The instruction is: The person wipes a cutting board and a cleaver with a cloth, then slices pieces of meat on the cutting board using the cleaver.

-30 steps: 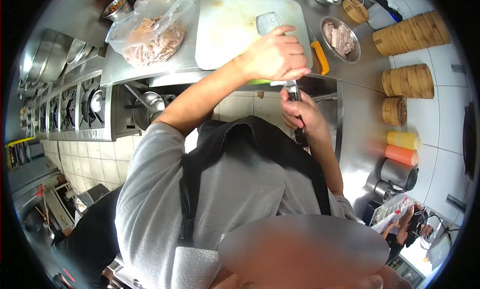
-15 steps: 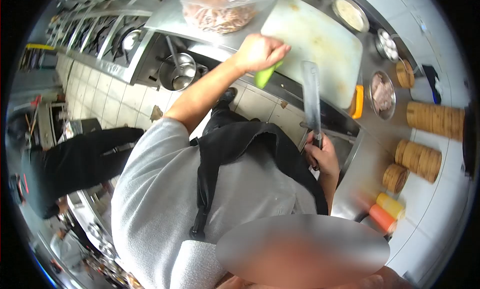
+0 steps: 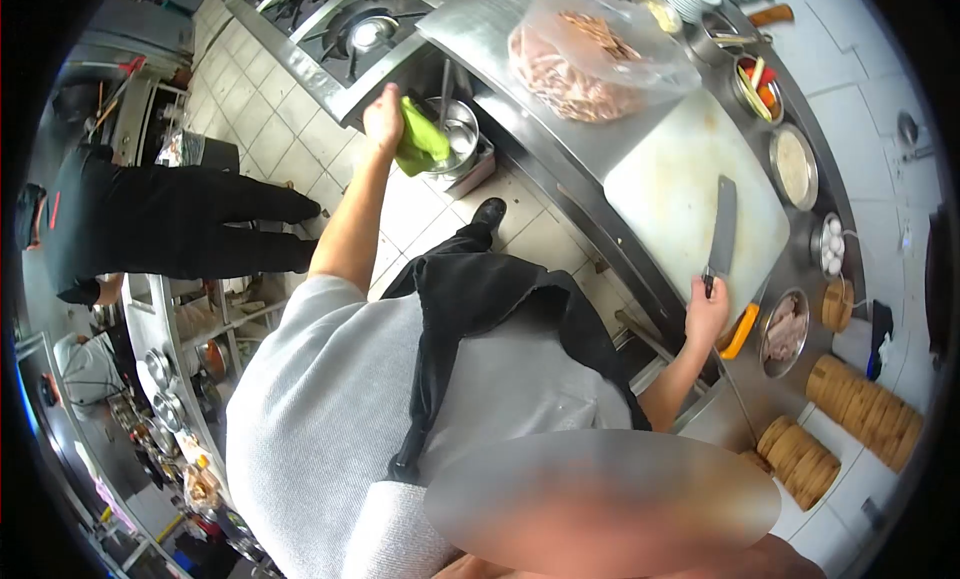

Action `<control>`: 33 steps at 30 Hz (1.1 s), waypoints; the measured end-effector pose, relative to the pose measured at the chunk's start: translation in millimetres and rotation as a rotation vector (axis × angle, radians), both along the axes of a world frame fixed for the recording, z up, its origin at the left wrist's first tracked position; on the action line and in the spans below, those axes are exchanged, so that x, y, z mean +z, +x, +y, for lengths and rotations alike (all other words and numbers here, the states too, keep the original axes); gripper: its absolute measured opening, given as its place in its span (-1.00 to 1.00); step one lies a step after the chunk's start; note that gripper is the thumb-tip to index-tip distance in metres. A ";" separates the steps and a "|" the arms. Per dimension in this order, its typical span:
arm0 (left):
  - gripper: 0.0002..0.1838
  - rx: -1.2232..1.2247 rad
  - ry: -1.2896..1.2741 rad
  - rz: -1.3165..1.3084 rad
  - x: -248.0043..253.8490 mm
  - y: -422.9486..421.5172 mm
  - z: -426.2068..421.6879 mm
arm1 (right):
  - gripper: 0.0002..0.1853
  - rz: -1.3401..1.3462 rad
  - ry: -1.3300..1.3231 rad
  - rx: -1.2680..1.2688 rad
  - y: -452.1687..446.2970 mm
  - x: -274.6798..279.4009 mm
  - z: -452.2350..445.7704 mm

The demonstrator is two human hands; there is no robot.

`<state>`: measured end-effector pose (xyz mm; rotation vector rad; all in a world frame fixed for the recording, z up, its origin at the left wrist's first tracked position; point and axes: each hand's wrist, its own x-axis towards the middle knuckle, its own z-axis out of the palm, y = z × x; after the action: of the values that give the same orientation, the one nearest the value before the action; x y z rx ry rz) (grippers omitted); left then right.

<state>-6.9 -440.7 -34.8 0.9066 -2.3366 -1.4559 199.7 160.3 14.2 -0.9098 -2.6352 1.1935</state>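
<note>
My left hand (image 3: 384, 120) is closed on a bright green cloth (image 3: 424, 135), held out to the left. The cloth hangs in front of a metal pot (image 3: 461, 116) that has a ladle in it. At the right, my right hand (image 3: 707, 309) grips the dark handle of a cleaver (image 3: 724, 224). Its blade is over the white cutting board (image 3: 665, 164), pointing away from me; I cannot tell whether it rests on the board. Beside that hand, an orange-handled tool (image 3: 740, 332) lies at the board's near corner.
A clear bag of pale sliced food (image 3: 570, 74) sits behind the board. Bowls of meat (image 3: 785, 334), eggs (image 3: 831, 245) and pale powder (image 3: 794, 167) line the right side, near bamboo steamers (image 3: 865, 409). A stove burner (image 3: 365, 31) is at upper left. Another person (image 3: 180, 219) stands at left.
My left hand has swung left, away from the board, with the green cloth. The cleaver has moved from the counter's front edge to over the board. The view has turned left.
</note>
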 end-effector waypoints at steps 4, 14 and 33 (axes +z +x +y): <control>-0.35 0.110 -0.050 0.160 18.3 -79.4 -66.2 | -0.70 0.010 0.153 0.051 -25.5 -1.3 2.3; -0.53 -0.416 -0.143 0.497 119.0 -230.8 -60.3 | -0.58 -0.085 0.818 -0.016 -44.1 27.9 -31.9; -0.58 -1.118 -0.983 0.585 143.2 -251.1 182.7 | -0.04 -0.194 0.536 0.149 -303.1 57.2 -180.6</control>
<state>-257.9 -258.0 108.4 -1.0420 -2.5445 -0.3869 -103.4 -20.3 71.5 -0.7640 -2.9834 0.3791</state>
